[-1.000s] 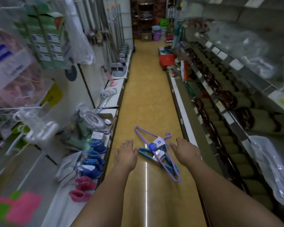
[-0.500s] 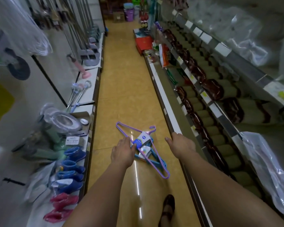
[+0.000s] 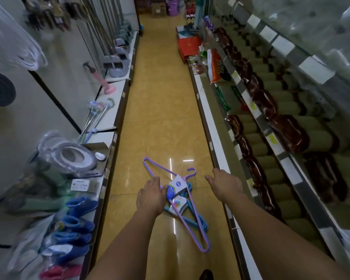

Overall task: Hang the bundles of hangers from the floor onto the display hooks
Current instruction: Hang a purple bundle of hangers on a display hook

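Two hanger bundles lie crossed on the yellow tiled floor. The purple bundle (image 3: 192,217) lies on top, with a white and blue paper label around its neck. A blue bundle (image 3: 200,219) lies under it. My left hand (image 3: 151,196) reaches down over the purple bundle's left side, fingertips at the label, fingers apart. My right hand (image 3: 223,183) hovers to the right of the hooks, near the shelf edge, holding nothing. No display hook for hangers is identifiable.
Low shelves line both sides of the narrow aisle. On the left shelf (image 3: 109,158) are blue and pink boots (image 3: 77,225), a wrapped toilet seat (image 3: 73,156) and brushes. Rolled mats (image 3: 291,136) fill the right shelves. A red box (image 3: 190,45) stands further along. A dark shoe (image 3: 206,275) shows below.
The view has tipped down and closed in on the floor. Both hands have come lower toward the hangers; my left hand now overlaps the purple bundle at its label.
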`<state>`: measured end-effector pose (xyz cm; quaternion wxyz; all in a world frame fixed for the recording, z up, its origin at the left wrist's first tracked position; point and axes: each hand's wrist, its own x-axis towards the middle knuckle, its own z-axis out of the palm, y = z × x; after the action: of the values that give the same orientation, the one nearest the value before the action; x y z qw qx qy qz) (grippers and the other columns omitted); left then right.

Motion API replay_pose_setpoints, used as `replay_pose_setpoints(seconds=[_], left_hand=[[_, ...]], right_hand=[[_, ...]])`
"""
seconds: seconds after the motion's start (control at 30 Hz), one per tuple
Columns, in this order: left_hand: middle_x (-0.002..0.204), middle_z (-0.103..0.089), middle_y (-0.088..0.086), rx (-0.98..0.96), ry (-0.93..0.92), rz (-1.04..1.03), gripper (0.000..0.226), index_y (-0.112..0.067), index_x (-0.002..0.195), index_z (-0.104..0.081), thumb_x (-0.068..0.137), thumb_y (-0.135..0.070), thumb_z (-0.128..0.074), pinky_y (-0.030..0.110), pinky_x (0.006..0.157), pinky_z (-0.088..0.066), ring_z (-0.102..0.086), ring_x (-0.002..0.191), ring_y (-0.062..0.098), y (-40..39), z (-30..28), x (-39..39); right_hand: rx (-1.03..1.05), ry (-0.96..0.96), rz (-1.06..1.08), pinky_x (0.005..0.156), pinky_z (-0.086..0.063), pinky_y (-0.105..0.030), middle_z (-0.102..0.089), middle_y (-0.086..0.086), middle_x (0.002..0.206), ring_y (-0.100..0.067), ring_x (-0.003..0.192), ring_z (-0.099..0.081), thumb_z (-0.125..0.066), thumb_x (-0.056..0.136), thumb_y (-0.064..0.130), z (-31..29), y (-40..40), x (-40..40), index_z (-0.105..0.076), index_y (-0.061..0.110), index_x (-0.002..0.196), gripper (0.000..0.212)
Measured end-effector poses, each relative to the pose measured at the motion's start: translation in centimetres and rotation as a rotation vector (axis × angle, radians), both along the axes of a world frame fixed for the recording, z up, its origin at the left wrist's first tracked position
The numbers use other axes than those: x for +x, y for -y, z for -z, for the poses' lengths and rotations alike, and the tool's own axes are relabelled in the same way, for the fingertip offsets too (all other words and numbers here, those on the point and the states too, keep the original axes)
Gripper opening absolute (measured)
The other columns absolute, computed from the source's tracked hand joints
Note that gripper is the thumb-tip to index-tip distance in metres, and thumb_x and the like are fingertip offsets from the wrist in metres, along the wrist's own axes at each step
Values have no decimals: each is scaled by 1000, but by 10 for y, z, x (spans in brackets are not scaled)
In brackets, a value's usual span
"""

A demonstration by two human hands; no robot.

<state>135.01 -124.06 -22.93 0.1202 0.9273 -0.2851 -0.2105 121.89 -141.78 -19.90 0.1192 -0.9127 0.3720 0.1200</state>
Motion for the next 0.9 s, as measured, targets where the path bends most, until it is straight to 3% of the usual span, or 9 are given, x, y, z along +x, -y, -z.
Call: replay_pose_setpoints(seconds=[0.27,0.6,0.77,0.9], left_hand=[[155,-28,0,44,-39,38,52,-17,149,-26,102,-40,-30,36,112,-28,-28,141,17,48,111,39],[152,-34,3,80,-84,62,51,-14,146,-30,102,-39,-31,34,109,-31,-32,139,19,79,319,85],[142,-45,9,68,-111,44,50,-12,140,-38,100,-41,-35,40,102,-40,-44,129,25,87,426,101],[148,-39,10,71,-141,43,54,-10,145,-34,100,-41,-35,40,106,-36,-39,133,27,94,495,103]], right_hand=[[31,-6,-28,74,-42,-33,-58,-7,112,-22,97,-60,-23,103,46,103,49,45,-49,15,120,43],[76,-45,-5,79,-43,-35,-58,-8,116,-24,102,-59,-24,103,44,307,81,102,-47,15,122,42],[90,-62,-8,78,-43,-35,-58,-9,115,-25,103,-58,-27,102,44,408,83,122,-47,15,121,39],[120,-69,11,75,-40,-33,-58,-9,115,-26,104,-58,-30,102,42,471,84,129,-48,14,121,38]])
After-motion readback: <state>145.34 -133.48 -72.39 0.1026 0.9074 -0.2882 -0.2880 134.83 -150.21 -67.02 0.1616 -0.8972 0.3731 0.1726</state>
